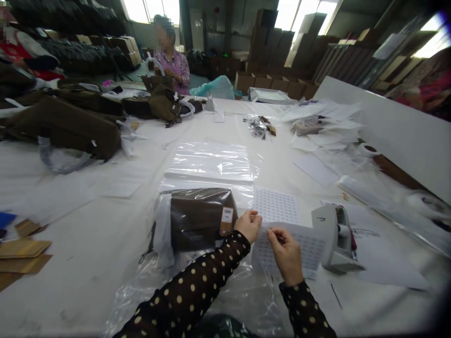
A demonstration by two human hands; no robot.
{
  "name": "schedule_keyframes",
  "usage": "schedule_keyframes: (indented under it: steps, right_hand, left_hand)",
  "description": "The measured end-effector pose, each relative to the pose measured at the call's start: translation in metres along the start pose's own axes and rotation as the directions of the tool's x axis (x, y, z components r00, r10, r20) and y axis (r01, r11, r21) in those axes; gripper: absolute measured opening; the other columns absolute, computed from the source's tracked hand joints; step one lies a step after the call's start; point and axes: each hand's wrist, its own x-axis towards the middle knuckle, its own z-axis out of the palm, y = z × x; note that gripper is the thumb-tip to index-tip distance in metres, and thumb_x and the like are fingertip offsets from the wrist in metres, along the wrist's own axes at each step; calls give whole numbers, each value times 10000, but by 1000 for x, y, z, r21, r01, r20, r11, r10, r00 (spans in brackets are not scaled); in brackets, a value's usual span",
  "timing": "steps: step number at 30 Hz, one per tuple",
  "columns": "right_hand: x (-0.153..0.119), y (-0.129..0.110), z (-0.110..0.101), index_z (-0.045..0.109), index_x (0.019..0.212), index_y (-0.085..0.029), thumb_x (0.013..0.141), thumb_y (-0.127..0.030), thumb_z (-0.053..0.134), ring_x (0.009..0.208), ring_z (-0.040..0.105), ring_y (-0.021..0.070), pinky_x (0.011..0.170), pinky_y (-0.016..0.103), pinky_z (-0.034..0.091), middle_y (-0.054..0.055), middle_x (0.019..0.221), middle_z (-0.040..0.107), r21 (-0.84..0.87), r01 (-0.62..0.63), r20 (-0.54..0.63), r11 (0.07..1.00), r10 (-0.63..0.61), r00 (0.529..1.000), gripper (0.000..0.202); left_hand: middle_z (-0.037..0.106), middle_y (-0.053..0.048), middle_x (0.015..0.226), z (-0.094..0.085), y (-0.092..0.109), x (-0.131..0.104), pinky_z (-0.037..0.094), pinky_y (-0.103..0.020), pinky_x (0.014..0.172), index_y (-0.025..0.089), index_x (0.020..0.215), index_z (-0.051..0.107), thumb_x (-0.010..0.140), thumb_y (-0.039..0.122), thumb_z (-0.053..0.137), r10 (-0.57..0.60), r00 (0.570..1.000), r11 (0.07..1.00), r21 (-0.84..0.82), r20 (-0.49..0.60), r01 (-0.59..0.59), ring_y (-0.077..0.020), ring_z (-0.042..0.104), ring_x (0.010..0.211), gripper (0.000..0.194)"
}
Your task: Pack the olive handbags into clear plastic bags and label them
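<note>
Head view: white surface [93, 239] stretches from flat brown pieces [24, 250] toward its left edge to a boxy, plastic-covered bag [193, 220]; left hand [248, 225] nearly closed, hold unclear; right hand [287, 256] pinching a thin printed sheet [310, 245] beside an angular dispenser [333, 241].

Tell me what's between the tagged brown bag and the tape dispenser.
The head view shows printed label sheets, with the left hand and right hand at them.

White table [88, 263] beneath a plastic-covered dark bag [197, 218]; printed sheets [276, 206]; pale dispenser [329, 246]; brown bags [70, 124] farther left
</note>
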Motion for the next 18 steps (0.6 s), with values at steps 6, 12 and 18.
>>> schedule_keyframes:
  steps: [6,12,18]
  right_hand:
    - [21,-63,28,583,729,-161,659,-406,700,541,453,83,516,190,407,-28,584,510,409,-389,406,825,217,888,281]
    - [30,-133,120,589,724,-148,637,-418,693,493,435,66,416,178,411,-33,615,488,214,-404,714,890,140,687,302]
    - [40,-155,194,590,664,-146,650,-350,644,446,370,57,372,179,418,-61,524,417,49,-322,755,945,176,632,211]
  left_hand:
    - [610,-55,1091,-85,16,-58,398,-340,935,190,938,618,792,196,530,652,758,716,317,16,-622,-185,513,1028,171]
    - [643,-41,1024,-186,-15,-83,393,-377,896,204,979,622,825,177,489,687,709,575,715,-159,-397,-205,511,989,205]
    - [568,-41,1218,-231,-41,-56,296,-458,962,205,1155,541,857,308,481,652,752,392,891,-93,-230,-276,421,1170,321]
